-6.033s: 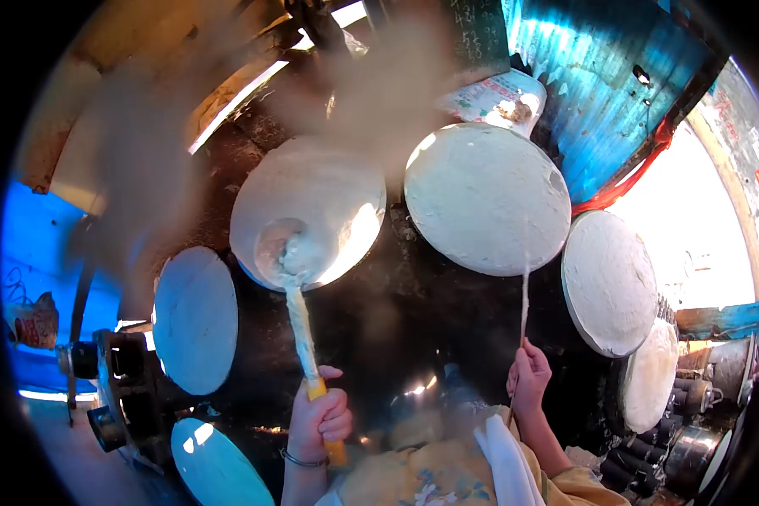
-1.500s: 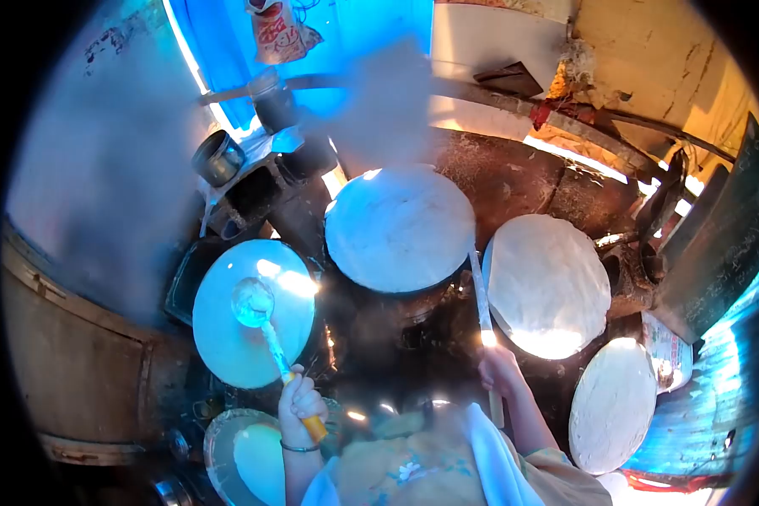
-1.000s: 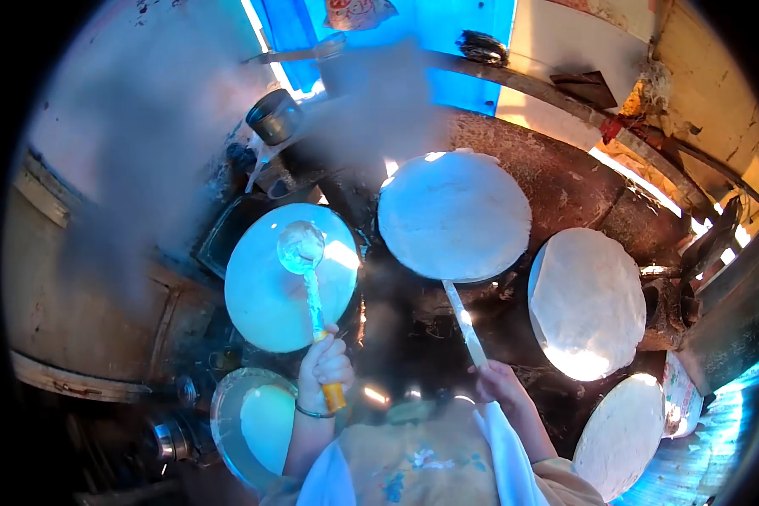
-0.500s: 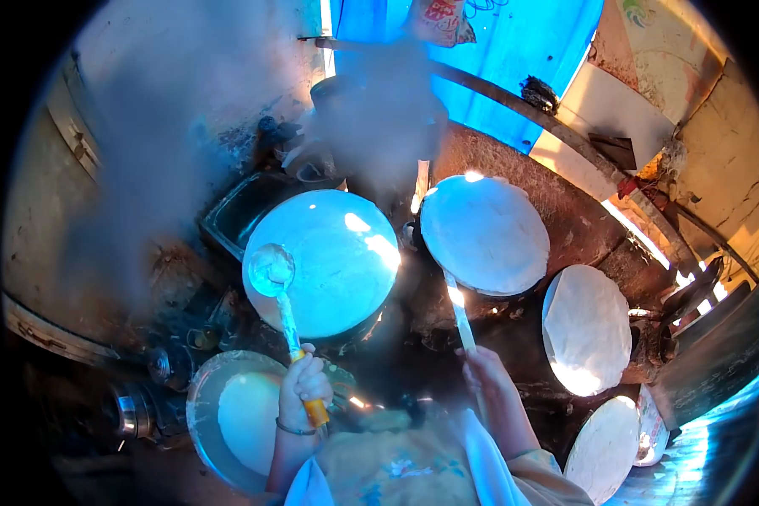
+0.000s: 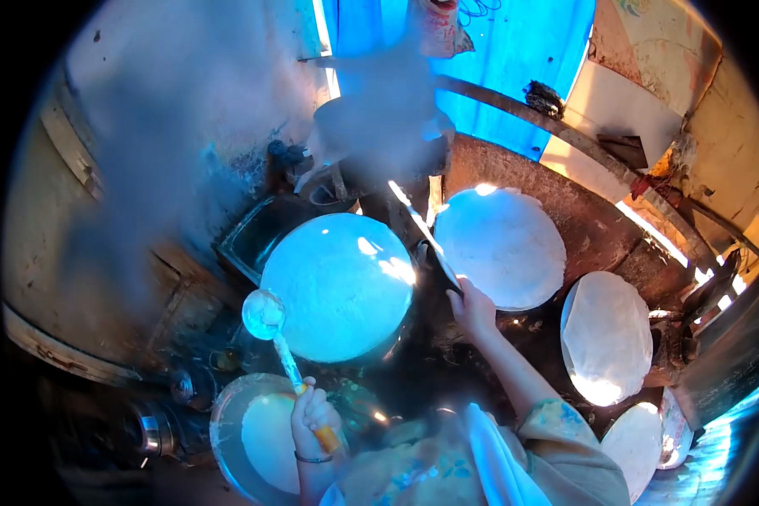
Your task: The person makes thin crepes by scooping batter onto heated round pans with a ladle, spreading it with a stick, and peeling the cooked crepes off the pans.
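Observation:
My left hand (image 5: 316,417) is closed round the yellow handle of a ladle (image 5: 290,363). The ladle's round bowl (image 5: 263,314) is over the left edge of a round pan covered with a pale, smooth layer (image 5: 337,295). In my right hand (image 5: 474,310) is a long flat stick (image 5: 417,221), raised and slanting up to the left between that pan and a second pale round (image 5: 502,244). Below the ladle, left of my left hand, a bucket (image 5: 224,430) holds white liquid (image 5: 268,438).
Two more pale rounds stand at the right, one (image 5: 607,337) above the other (image 5: 634,447). A dark square tray (image 5: 249,236) lies behind the nearest pan. Metal canisters (image 5: 148,430) are at the lower left. A curved rail (image 5: 514,105) crosses the back. Blurry smears cover the upper left.
The ladle has moved off the pan's surface to its left edge. My right hand has risen and reached forward, swinging the stick up and left. Earlier, the view turned toward the left.

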`<action>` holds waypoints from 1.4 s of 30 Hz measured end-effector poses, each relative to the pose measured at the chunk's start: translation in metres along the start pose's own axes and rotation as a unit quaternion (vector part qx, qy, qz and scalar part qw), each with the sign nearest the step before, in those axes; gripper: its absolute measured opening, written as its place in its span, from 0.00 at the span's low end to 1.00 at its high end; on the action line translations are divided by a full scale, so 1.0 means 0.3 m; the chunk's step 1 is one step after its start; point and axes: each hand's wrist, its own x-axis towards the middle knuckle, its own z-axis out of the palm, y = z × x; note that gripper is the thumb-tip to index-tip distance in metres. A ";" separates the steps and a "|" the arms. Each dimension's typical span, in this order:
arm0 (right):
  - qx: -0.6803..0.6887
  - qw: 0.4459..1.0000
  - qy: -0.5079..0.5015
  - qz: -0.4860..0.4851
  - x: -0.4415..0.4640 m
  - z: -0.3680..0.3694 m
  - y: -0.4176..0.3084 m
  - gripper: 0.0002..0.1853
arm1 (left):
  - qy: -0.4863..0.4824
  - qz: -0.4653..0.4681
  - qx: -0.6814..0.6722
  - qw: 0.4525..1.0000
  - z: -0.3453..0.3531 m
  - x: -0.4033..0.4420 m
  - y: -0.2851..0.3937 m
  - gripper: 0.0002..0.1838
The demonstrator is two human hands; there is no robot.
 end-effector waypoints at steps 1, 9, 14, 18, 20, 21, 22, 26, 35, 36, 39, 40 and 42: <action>-0.056 0.998 -0.010 -0.026 0.023 -0.024 -0.043 0.20 | 0.014 0.017 0.004 1.000 -0.003 -0.002 -0.004 0.11; -0.121 0.972 -0.194 0.045 0.218 0.048 0.072 0.14 | -0.050 0.039 0.013 0.998 0.016 -0.002 -0.055 0.13; -0.071 0.996 -0.042 0.021 0.354 -0.090 0.122 0.08 | -0.044 0.065 -0.013 0.997 -0.003 0.038 -0.063 0.14; -0.041 0.990 0.063 0.119 0.454 -0.299 0.165 0.11 | -0.041 0.037 -0.030 0.998 0.001 0.094 -0.100 0.13; -0.027 0.981 0.186 0.041 0.445 -0.437 0.186 0.08 | -0.020 0.034 -0.011 0.999 0.012 0.123 -0.126 0.12; -0.020 0.973 0.220 0.062 0.434 -0.478 0.213 0.07 | -0.024 0.021 -0.007 0.999 0.017 0.138 -0.135 0.12; -0.036 0.962 0.263 0.057 0.419 -0.520 0.244 0.05 | -0.021 0.012 -0.007 1.000 0.025 0.152 -0.143 0.12; -0.006 0.911 0.412 0.029 0.273 -0.728 0.257 0.02 | 0.017 -0.055 0.000 0.998 0.040 0.200 -0.161 0.13; -0.127 0.828 0.527 0.143 -0.379 -1.188 0.047 0.04 | 0.043 -0.293 0.030 0.955 0.003 0.288 -0.175 0.11; -0.114 0.836 0.504 0.184 -0.458 -1.250 -0.002 0.05 | 0.041 -0.320 0.016 0.947 0.002 0.299 -0.187 0.13; -0.210 0.854 0.383 0.283 -0.658 -1.385 -0.173 0.07 | 0.051 -0.403 -0.002 0.914 -0.006 0.310 -0.243 0.14; -0.244 0.852 0.346 0.307 -0.725 -1.413 -0.196 0.07 | 0.045 -0.432 -0.006 0.901 -0.011 0.313 -0.266 0.14; -0.288 0.829 0.266 0.399 -0.820 -1.453 -0.259 0.06 | 0.048 -0.477 0.007 0.878 -0.013 0.309 -0.321 0.15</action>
